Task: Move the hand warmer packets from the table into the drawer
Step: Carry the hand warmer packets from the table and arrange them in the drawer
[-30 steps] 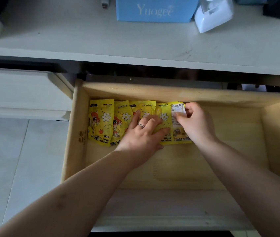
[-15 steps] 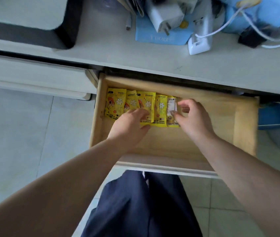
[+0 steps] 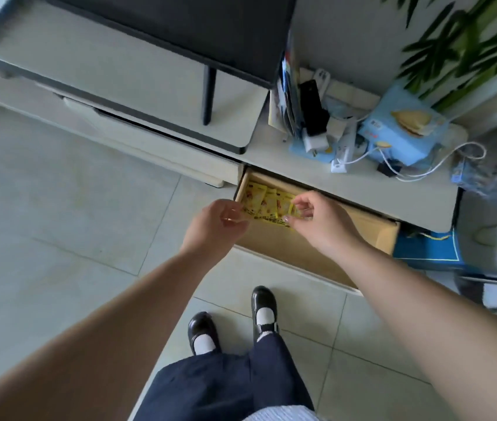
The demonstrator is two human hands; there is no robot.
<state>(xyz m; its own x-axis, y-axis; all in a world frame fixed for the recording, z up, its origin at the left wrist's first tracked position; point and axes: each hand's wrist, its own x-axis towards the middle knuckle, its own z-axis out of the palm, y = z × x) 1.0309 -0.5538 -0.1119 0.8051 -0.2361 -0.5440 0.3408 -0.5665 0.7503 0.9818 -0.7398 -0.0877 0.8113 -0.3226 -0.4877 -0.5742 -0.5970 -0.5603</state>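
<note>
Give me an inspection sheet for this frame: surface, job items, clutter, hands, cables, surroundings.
Surface: pale cabinet top; no packets seen on it.
Job's things: yellow hand warmer packets in a row at the back left of the open wooden drawer.
Clutter: blue box, white charger, dark remote, papers.
Hands: left hand and right hand over the drawer, fingers loosely curled; contact with packets unclear, blurred.
Cables: white cable looping across the top.
Surroundings: tiled floor, plant, dark screen.

Right hand (image 3: pixel 317 221) and left hand (image 3: pixel 216 226) overlap the blurred packets (image 3: pixel 267 202), hiding their lower edges
</note>
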